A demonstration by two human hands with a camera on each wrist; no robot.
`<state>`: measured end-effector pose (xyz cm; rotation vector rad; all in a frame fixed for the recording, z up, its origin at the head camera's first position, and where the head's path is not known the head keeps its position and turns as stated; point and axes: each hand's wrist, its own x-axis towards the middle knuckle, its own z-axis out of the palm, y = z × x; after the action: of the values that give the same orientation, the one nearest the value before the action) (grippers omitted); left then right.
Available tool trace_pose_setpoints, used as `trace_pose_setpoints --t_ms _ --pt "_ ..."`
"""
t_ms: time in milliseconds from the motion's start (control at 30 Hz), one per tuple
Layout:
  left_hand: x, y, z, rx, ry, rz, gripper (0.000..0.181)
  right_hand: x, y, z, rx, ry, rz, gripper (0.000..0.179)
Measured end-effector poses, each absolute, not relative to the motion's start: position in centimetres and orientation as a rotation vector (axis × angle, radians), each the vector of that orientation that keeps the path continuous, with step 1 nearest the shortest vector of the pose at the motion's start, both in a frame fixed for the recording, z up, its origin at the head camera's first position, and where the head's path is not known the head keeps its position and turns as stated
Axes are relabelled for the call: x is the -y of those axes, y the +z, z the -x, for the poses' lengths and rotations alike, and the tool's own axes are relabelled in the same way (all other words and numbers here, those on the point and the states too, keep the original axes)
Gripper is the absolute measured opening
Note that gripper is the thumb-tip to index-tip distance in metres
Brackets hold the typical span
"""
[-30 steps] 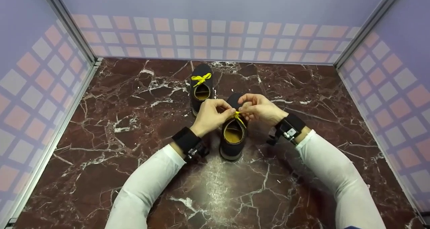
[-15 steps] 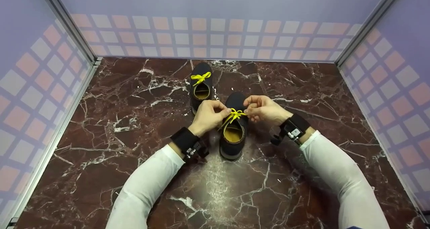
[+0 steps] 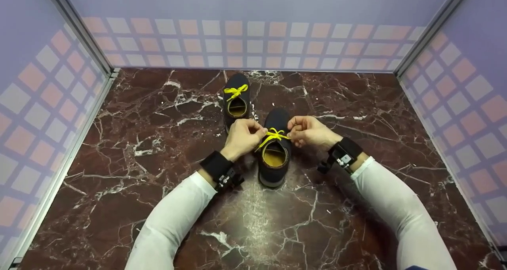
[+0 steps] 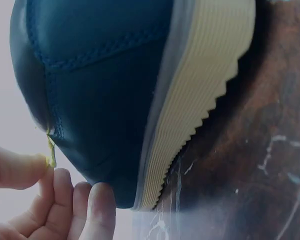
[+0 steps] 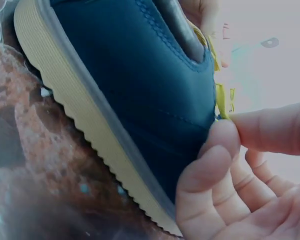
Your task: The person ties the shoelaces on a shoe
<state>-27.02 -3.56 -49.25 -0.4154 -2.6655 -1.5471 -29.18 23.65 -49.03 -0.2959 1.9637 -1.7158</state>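
Note:
A dark shoe (image 3: 274, 175) with a yellow insole stands on the marbled surface, toe pointing away. Across its tongue lies a yellow shoelace (image 3: 276, 135) tied in a bow. On the bow's left side my left hand (image 3: 241, 138) pinches the lace between thumb and forefinger; the left wrist view shows a bit of lace (image 4: 51, 151) at the fingertips. On the other side my right hand (image 3: 311, 132) pinches the lace too, its yellow loop (image 5: 221, 100) rising beside the thumb in the right wrist view. The right hand's other fingers are curled near the shoe's side.
A matching dark shoe (image 3: 237, 81), its yellow lace tied in a bow (image 3: 236, 90), stands further back to the left, partly behind my left hand. Lilac panels (image 3: 253, 44) with pink and white squares enclose the marbled surface (image 3: 158, 163) at the back and both sides.
The hands have drawn apart, the left slightly leftward and the right to the right. Between them the lace, bunched at the fingertips a second ago, now spreads as a bow.

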Motion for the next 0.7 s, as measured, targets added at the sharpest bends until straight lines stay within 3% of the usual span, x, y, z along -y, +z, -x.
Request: trace_pose_setpoints --t_ms 233,467,700 --pt "4.1 -47.8 26.1 2.616 -1.446 0.555 0.011 -23.4 -49.2 28.6 -2.016 -1.748 0.293 0.002" --pt "3.0 -46.6 24.6 2.645 -1.126 0.811 0.012 -23.6 -49.1 28.6 -2.055 -1.755 0.368 0.020" --pt "1.3 -46.8 23.6 2.642 -0.812 0.783 0.023 -23.6 -49.5 28.6 -2.155 -1.688 0.544 0.031"
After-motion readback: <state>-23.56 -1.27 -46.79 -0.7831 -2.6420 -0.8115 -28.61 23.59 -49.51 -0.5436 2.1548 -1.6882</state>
